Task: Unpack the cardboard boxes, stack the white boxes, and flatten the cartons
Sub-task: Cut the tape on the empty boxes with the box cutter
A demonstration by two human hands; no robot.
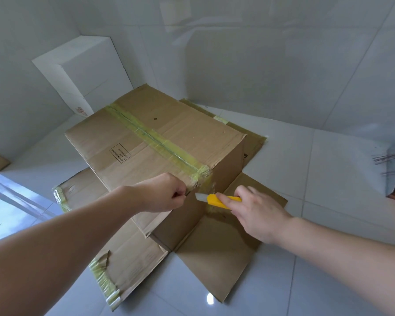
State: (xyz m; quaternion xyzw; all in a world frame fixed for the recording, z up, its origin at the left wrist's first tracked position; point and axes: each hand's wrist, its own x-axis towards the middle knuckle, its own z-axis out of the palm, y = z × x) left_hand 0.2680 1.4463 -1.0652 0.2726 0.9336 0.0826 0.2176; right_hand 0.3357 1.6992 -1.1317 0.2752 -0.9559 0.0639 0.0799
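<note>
Upside-down brown cardboard carton (pixel 151 142) sits on white tile floor (pixel 328 169), flaps splayed flat. Left hand (pixel 162 193) pinches yellowish tape (pixel 201 176) at the near edge; right hand (pixel 258 215) grips yellow box cutter (pixel 217 200). White boxes (pixel 82 71) stacked in the corner.

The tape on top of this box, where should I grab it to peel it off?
Probably at the near end of the tape, where it folds over the box edge and looks wrinkled and loose. Pinch that end from your side, beside the left hand, and pull away along the seam.
</note>
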